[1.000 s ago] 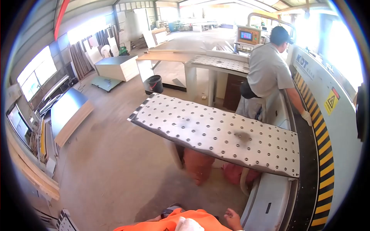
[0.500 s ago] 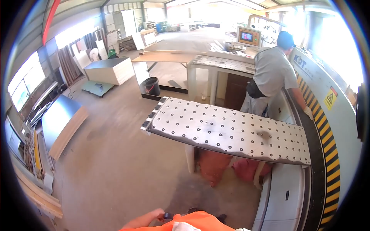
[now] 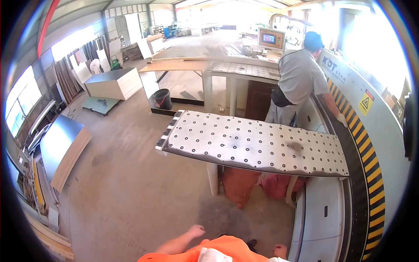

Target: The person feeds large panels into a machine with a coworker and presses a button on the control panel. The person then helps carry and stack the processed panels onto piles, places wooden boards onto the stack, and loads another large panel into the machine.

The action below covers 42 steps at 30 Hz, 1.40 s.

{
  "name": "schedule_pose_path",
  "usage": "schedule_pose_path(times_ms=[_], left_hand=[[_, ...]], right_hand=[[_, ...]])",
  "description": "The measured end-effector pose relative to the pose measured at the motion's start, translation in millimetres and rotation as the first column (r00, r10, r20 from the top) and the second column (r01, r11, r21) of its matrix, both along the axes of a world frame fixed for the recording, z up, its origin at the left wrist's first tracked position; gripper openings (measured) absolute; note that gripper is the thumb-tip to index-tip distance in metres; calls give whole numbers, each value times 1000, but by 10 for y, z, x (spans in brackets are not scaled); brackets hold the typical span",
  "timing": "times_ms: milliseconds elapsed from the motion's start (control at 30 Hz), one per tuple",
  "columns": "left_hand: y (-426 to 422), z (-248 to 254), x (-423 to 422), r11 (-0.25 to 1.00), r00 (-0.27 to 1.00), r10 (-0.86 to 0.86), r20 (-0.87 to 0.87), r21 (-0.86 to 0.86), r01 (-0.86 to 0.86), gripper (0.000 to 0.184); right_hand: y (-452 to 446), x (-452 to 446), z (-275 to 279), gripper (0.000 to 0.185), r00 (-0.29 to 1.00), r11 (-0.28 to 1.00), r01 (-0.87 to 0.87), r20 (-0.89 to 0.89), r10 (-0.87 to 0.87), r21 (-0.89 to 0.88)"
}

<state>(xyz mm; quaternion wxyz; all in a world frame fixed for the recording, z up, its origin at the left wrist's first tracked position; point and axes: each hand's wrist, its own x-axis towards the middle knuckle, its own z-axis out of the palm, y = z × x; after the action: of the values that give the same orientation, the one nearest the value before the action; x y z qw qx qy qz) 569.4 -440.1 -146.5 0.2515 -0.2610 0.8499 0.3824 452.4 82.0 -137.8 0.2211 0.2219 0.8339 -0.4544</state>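
My left hand [image 3: 196, 230] is low in the head view, held over the concrete floor in front of my orange shirt [image 3: 218, 249]. Its fingers are loosely curled, and nothing shows in them. At the bottom edge, beside the pale machine base, my right hand [image 3: 279, 250] is partly in view, its fingers curled in and apparently holding nothing. Neither hand touches the white perforated support table [image 3: 244, 142], which juts out from the machine ahead of me. The table's top is dotted with dark round fittings.
A co-worker [image 3: 299, 81] leans over the machine's dark feed track, one gloved hand on it beside the yellow-black striped guard [image 3: 369, 168]. A control screen [image 3: 271, 40] stands beyond. Reddish sacks [image 3: 238, 185] lie under the table. A black bucket [image 3: 162, 99] and board stacks [image 3: 65, 150] are leftward.
The view has shifted slightly, with the scene sliding left. My left hand has moved up and right, and my right hand has come into view. The co-worker still leans over the machine.
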Motion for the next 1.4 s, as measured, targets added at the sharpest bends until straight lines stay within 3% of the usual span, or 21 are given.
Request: schedule_pose_path(times_ms=[133,233,333,567,667,700,767,833,867,933,1000,1033,1067,1100,1133,1167,1233,1333,1367,1400], left_hand=[[280,-55,-140,987,998,-49,32,152,43,42],[276,-40,-136,984,996,-86,32,160,80,43],[127,-63,-83,996,995,-79,59,57,75,44],[-276,-99,98,995,979,55,198,71,-70,44],[-148,29,108,997,966,-8,260,70,-11,43],[9,328,59,997,954,-55,296,64,38,42],[73,142,107,966,964,-170,205,228,122,43],[65,-537,240,821,969,-234,-79,518,241,47],[133,-162,-7,806,829,-555,-71,202,557,64],[491,967,-418,943,945,-328,9,55,327,71],[559,1427,-746,951,945,-302,-123,32,307,73],[582,1915,-885,950,944,-231,-234,154,271,73],[596,2167,-1042,936,928,-242,-284,185,301,66],[648,2683,-1143,925,868,-213,-448,194,327,55],[678,2885,-1237,887,790,-215,-575,224,404,38],[744,3328,-1255,791,722,-48,-691,415,450,27],[809,4049,-1304,538,531,25,-847,459,707,28],[858,5088,-1215,130,340,208,-917,370,920,39],[889,5353,-1160,18,316,264,-912,332,943,39],[944,5510,-1092,-48,305,322,-896,306,951,39]], right_hand=[[23,-62,-22,26,1000,1000,0,9,0,-12],[12,-7,-99,25,998,1000,-12,53,13,-12],[-12,85,-167,24,995,1000,-24,95,25,-7],[-94,164,-219,22,989,1000,-21,149,23,-16],[-75,113,-264,21,989,1000,-21,143,23,-18],[-62,94,-272,21,989,1000,-24,143,26,-20],[-55,59,-292,20,989,999,-22,144,26,-27],[-71,-4,-262,20,989,999,-16,144,20,-31],[-72,-11,-276,20,989,999,-10,144,15,-33],[-50,-31,-313,19,988,999,-2,157,9,-50],[-82,-7,-369,19,986,998,9,165,0,-56],[-258,40,-180,18,993,1000,-21,114,20,9],[-421,78,-16,18,997,996,-48,62,44,74],[-532,122,102,18,997,988,-73,14,71,139],[-514,127,109,18,996,988,-89,26,87,127],[-497,132,115,18,994,988,-106,38,102,115],[-269,-24,-6,17,977,993,-101,181,112,-66],[-2,16,-529,17,957,958,-288,-45,288,5],[9,78,-565,20,924,948,-318,-221,311,5],[23,143,-575,20,954,964,-264,-149,260,-7]])
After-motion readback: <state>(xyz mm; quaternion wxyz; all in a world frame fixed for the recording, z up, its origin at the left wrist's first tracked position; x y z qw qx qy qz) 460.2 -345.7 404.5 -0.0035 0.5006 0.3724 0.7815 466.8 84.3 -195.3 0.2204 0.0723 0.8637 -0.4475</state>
